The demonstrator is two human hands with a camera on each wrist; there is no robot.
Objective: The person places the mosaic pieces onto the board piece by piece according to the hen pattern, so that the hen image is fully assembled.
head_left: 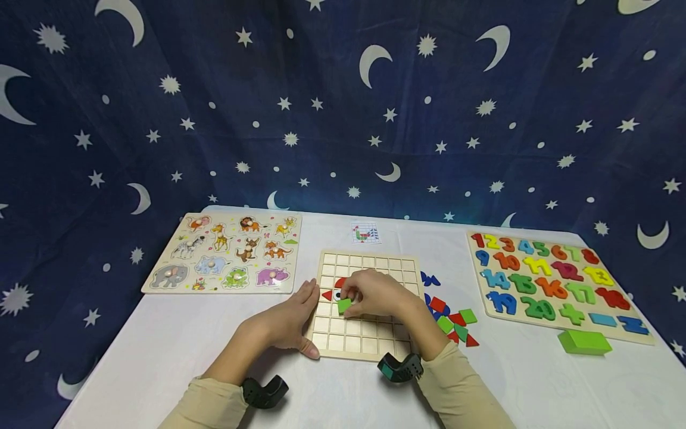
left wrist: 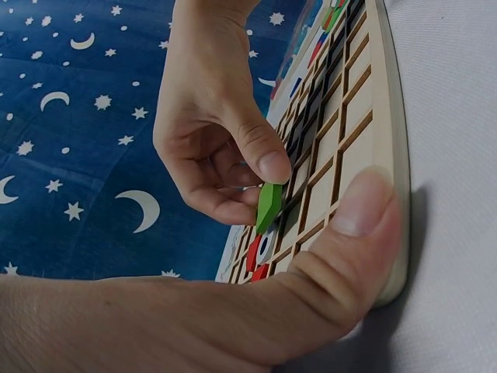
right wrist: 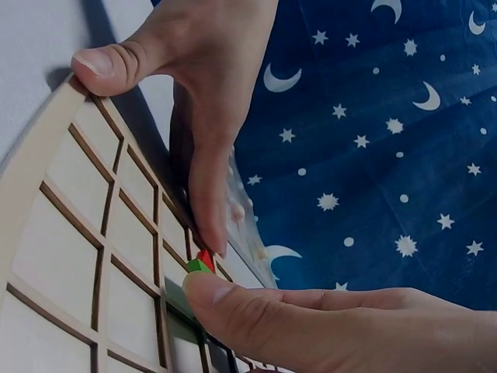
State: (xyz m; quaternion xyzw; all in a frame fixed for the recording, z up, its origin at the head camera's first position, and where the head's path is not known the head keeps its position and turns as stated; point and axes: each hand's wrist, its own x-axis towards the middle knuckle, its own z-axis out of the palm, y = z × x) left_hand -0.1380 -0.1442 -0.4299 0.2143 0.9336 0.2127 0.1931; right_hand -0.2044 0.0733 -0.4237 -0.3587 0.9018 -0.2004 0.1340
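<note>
A wooden grid board (head_left: 354, 344) lies on the table. My right hand (head_left: 379, 293) pinches a green square tile (head_left: 344, 306) between thumb and fingers, over the board's left part; in the left wrist view that tile (left wrist: 269, 208) is tilted. Beside it on the grid are a red triangle (head_left: 327, 295), a red rounded piece (head_left: 340, 282) and a white piece with a dark dot (head_left: 337, 295), partly behind my right fingers. My left hand (head_left: 286, 319) rests along the board's left edge, its thumb (left wrist: 365, 202) on the near corner and its fingers extended.
Loose red, green and blue tiles (head_left: 445, 325) lie right of the board. Behind it is a small pattern card (head_left: 366, 233). An animal peg puzzle (head_left: 214, 283) stands left, a number puzzle (head_left: 527, 317) right, with a green block (head_left: 584, 342) before it.
</note>
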